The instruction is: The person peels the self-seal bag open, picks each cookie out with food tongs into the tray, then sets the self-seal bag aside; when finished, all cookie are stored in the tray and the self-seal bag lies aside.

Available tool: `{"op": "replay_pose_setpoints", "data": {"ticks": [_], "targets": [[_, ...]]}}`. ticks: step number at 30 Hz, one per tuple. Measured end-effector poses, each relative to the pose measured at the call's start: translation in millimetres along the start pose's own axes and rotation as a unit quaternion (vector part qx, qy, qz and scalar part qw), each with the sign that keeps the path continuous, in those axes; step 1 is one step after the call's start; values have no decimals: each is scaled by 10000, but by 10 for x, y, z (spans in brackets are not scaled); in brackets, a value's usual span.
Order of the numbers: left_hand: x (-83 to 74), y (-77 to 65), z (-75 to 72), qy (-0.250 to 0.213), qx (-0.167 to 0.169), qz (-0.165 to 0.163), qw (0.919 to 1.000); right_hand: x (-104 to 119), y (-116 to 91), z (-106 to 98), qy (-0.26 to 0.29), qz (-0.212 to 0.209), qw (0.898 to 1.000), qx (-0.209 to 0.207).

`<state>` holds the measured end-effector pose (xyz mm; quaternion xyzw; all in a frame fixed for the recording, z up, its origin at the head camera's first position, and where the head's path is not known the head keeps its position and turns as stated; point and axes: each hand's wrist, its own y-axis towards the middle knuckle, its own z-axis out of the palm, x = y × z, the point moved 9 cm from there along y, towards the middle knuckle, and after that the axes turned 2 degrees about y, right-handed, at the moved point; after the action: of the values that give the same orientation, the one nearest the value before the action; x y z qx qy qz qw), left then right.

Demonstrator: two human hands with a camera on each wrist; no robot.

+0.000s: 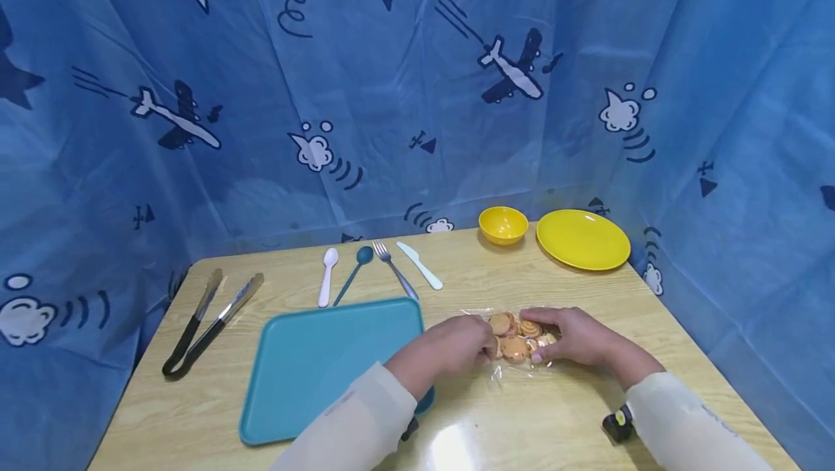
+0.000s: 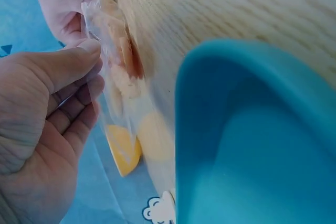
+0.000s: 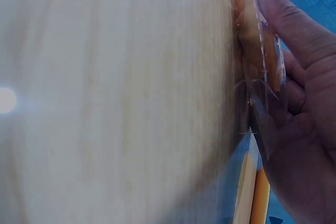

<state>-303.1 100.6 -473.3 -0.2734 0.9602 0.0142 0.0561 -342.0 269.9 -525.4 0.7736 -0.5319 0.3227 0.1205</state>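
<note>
Across a wood-grain table (image 1: 652, 326), a teal tray (image 1: 320, 362), a clear cookie packet (image 1: 515, 349) to the tray's right, the person's right hand (image 1: 577, 337) gripping the packet's right end between spread thumb and fingers, the left hand (image 1: 462, 346) pinching its left edge, thumb to fingertips.

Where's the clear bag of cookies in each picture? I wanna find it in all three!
Head: the cookie bag is right of the middle, a bit low, between the left hand and the right hand.
Left wrist: the cookie bag is at the upper left, just right of the left hand.
Right wrist: the cookie bag is at the upper right, just left of the right hand.
Shared landmark: the wooden table.
</note>
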Motion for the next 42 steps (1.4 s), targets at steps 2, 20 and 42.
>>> {"op": "replay_pose_setpoints", "data": {"ticks": [2,20,42], "targets": [[6,-41,1,16,-43,-9,10000,-12,-2,12,39,43,10000,29],[220,-259,85,-781,-114,-532,9955,-54,-3,-15,80,59,9999,-19],[359,-229,232,211,-56,-1855,9824,-36,0,9,-1,-51,10000,1]]}}
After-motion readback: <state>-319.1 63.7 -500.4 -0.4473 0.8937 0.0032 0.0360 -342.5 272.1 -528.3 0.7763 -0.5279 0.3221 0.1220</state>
